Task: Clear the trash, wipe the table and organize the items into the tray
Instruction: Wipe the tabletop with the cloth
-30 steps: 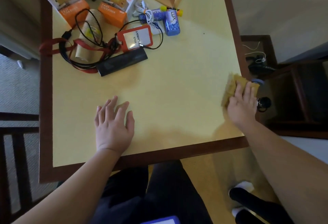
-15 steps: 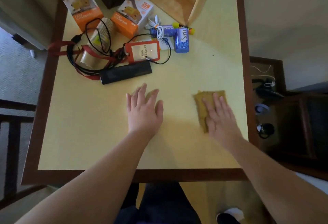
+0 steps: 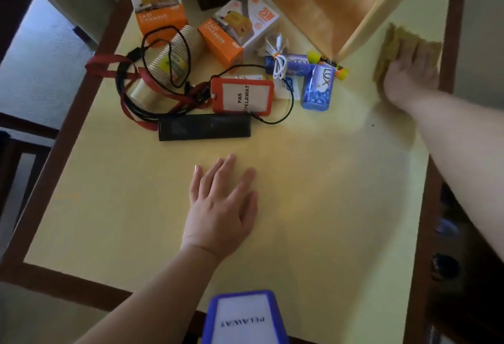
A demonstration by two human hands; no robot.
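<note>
Two hands flat: left hand (image 3: 221, 201) open on bare worktop (image 3: 327, 207), right hand (image 3: 409, 73) pressing cloth (image 3: 395, 40) beside tray (image 3: 362, 27). Could clip marker (image 3: 327, 65), sending it rolling.

**A lived-in room, likely a hotel or guest room**

I stand at a small square worktop (image 3: 313, 207) with a pale yellow top and a dark wood rim; grey carpet (image 3: 46, 70) lies to my left, beside a dark wooden chair frame (image 3: 16, 152); a plain light wall shows at the far right; a low dark wooden stand (image 3: 463, 248) beside the worktop is too dim to read. The things here are personal rather than trade goods; two fast-charger boxes (image 3: 156, 2), tangled black cables (image 3: 163, 51), a wrapped Lux soap bar (image 3: 317, 88), a paper cup (image 3: 169, 68); an orange visitor pass (image 3: 242, 95) on a red lanyard reads "PAS PELAWAT".
</note>
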